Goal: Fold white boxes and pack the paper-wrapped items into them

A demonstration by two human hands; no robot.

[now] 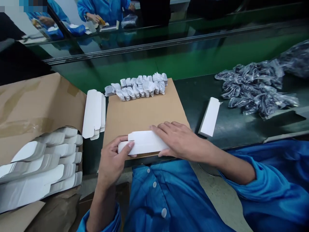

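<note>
While left hand [113,158] and right hand [177,139] hold the carton [143,142], its length runs sideways, flap [122,147] leftward.

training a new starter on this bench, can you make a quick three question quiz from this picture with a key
1. Multiple choice: on which side of the cardboard sheet do the plastic-bagged items lie, as the person sees it?
a) left
b) right
c) directly on top

2. True or false: only the right hand touches the white carton in front of the person.

3. Fill in the blank: the row of small white packets is at the ____ end of the sheet, seen from the person.

Key: 1 b; 2 false, the left hand touches it too; 3 far.
</note>
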